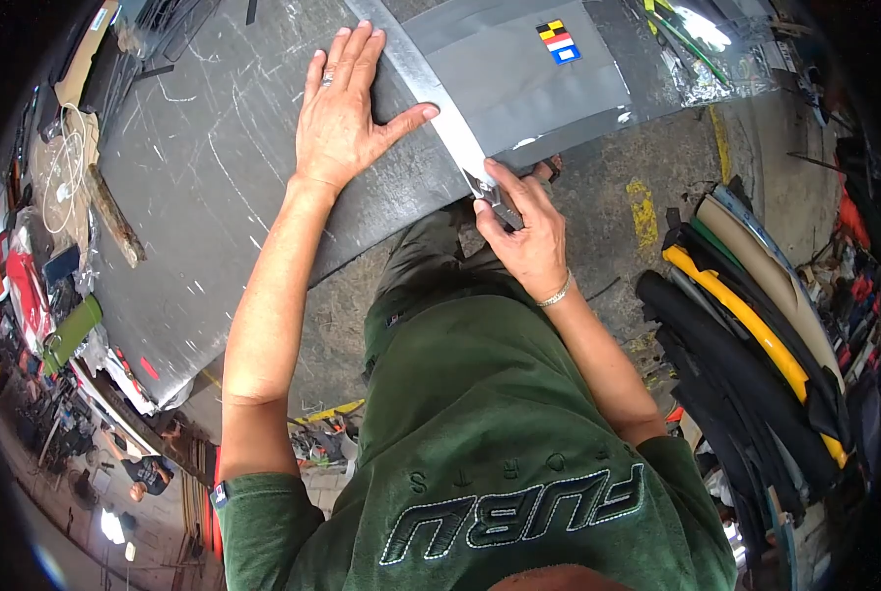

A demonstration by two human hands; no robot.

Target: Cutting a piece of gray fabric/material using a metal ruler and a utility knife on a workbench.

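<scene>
My left hand lies flat with its fingers spread on the scratched grey worktable. Its thumb reaches the edge of a long metal straightedge, and its fingertips are beside it. Along the other side of the straightedge lies a grey sheet of material with a small multicoloured flag patch. At the near end of the straightedge, by the table edge, my right hand grips a dark utility knife. The knife's tip is close to the metal; whether its blade touches the sheet cannot be made out.
Rolls of black, yellow and beige material stand at the right. A piece of wood, a white cable and a green roll lie along the table's left. Green strips and clear plastic lie far right. Another person is at lower left.
</scene>
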